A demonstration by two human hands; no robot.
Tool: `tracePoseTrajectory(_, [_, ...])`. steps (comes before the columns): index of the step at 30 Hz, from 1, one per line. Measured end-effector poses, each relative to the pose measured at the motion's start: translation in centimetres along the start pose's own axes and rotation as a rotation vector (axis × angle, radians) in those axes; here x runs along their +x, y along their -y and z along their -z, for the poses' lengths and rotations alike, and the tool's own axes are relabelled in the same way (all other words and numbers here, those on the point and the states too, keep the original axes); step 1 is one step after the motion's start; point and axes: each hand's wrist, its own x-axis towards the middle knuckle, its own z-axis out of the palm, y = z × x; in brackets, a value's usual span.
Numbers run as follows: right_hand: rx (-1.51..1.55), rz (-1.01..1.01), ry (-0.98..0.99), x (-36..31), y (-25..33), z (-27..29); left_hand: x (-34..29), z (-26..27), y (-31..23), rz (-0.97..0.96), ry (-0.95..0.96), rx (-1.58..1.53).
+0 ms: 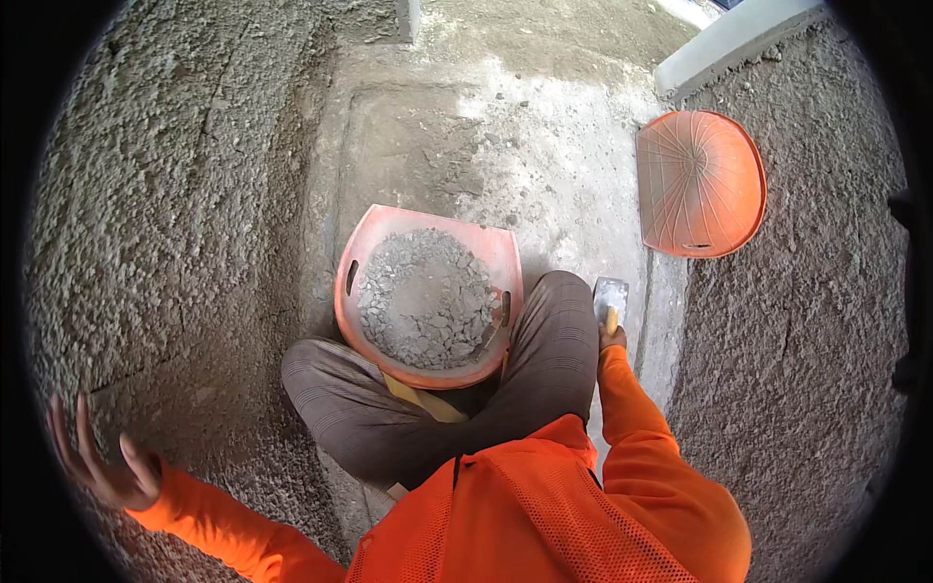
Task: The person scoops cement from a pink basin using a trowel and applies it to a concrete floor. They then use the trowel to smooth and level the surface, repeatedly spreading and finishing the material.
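My left hand point(112, 468) is held out at the far left with fingers spread, nothing in it, near the rough wall point(185, 243). On the other side, my right hand point(613, 338) grips the yellowish handle of a trowel point(610, 294) beside my right knee. The trowel's grey metal blade points away from me, and my fist partly hides the handle. Between my knees sits an orange plastic pan point(379, 228) with slots for handles. It holds a heap of grey crumbly mortar point(428, 301), lumpy at the edges and finer in the middle.
A second orange pan point(702, 185) leans upside down by the right-hand rough wall point(797, 282). Pale dust and small crumbs cover the concrete floor point(564, 165) ahead. A grey post point(734, 49) stands at the far right, and another upright point(407, 21) at the far edge.
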Motion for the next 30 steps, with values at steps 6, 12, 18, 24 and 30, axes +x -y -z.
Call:
tracePoseTrajectory(6, [-0.193, 0.167, 0.031, 5.2, 4.9, 5.4, -1.0, -8.4, -5.5, 0.12, 0.075, -0.514])
tracePoseTrajectory(12, [-0.091, 0.223, 0.045, 12.1, 9.0, 8.6, -3.1, -21.4, -12.6, 0.47, 0.644, -1.257])
tracePoseTrajectory(18, [-0.017, 0.291, -0.214, 17.6, 13.7, -0.8, -13.1, -29.8, -19.4, 0.912, 0.961, -1.665])
tracePoseTrajectory(24, [0.265, 0.141, -0.344, 16.5, 19.4, -10.1, -22.9, -29.7, -30.1, 1.087, 0.775, -1.669])
tracePoseTrajectory(30, [0.425, 0.15, -0.12, 11.3, 24.2, -9.4, -26.7, -27.0, -35.1, 1.702, 0.737, -1.981])
